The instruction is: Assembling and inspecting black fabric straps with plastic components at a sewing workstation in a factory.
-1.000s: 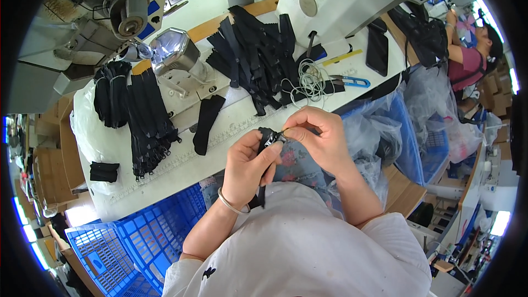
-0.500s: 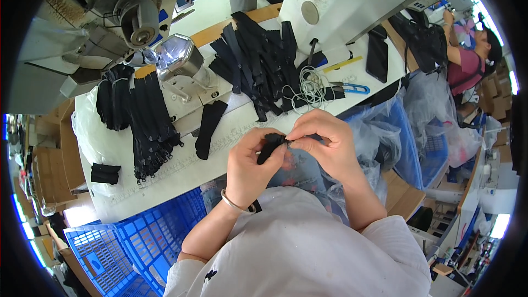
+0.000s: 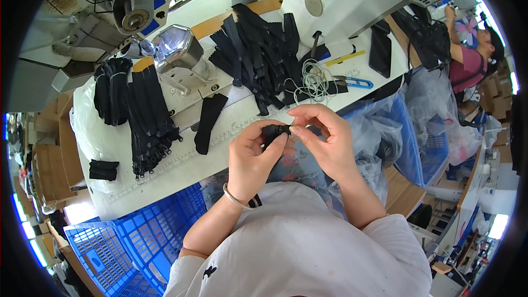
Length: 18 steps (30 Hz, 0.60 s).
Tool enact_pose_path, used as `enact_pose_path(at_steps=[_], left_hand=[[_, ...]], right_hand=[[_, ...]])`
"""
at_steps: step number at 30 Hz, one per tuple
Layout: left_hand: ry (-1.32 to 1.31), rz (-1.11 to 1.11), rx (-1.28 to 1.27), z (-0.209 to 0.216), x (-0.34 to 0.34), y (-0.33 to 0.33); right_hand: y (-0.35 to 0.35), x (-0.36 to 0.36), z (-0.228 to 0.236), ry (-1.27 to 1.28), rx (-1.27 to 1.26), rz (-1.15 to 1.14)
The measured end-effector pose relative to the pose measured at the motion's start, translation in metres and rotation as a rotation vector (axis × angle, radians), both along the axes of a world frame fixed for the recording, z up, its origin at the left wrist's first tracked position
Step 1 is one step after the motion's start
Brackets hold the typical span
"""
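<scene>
Just in front of the table's near edge, my left hand [image 3: 248,157] is closed around a folded black zipper [image 3: 273,131]. My right hand [image 3: 332,147] pinches the zipper's end between thumb and forefinger, its other fingers curled above. Whatever small part lies between those fingertips is hidden. A single black zipper strip [image 3: 210,124] lies on the table beyond my left hand. Farther back is a loose heap of black zippers [image 3: 258,58]. A row of zippers [image 3: 151,113] with their pulls toward me lies at the left, beside a tied bundle [image 3: 111,91].
A sewing machine [image 3: 179,49] stands over the white table [image 3: 159,192]. Pale cord [image 3: 314,81], blue thread snips [image 3: 357,82] and a phone [image 3: 379,52] lie at the right. Blue crates [image 3: 151,236] sit below left. Another person [image 3: 467,60] works at far right.
The zipper's end has turned between my fingers, and my right fingertips have shifted slightly on it. Both hands keep hold. The view has shifted a little.
</scene>
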<state>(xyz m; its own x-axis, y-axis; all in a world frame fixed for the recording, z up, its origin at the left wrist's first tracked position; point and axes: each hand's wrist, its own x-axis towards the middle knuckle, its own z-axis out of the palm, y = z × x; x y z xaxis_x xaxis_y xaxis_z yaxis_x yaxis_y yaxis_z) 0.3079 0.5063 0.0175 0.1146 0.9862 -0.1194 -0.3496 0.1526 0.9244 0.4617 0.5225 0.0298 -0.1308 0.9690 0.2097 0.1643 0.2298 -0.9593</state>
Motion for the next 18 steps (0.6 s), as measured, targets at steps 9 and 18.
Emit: enact_pose_path(at_steps=[9,18], left_hand=[[-0.135,-0.085,-0.129,0.004,-0.005,-0.001],[-0.092,-0.061,-0.079,0.005,-0.001,-0.001]], right_hand=[[0.002,0.003,0.011,-0.233,0.191,-0.01],[0.002,0.006,0.014,-0.239,0.165,0.011]])
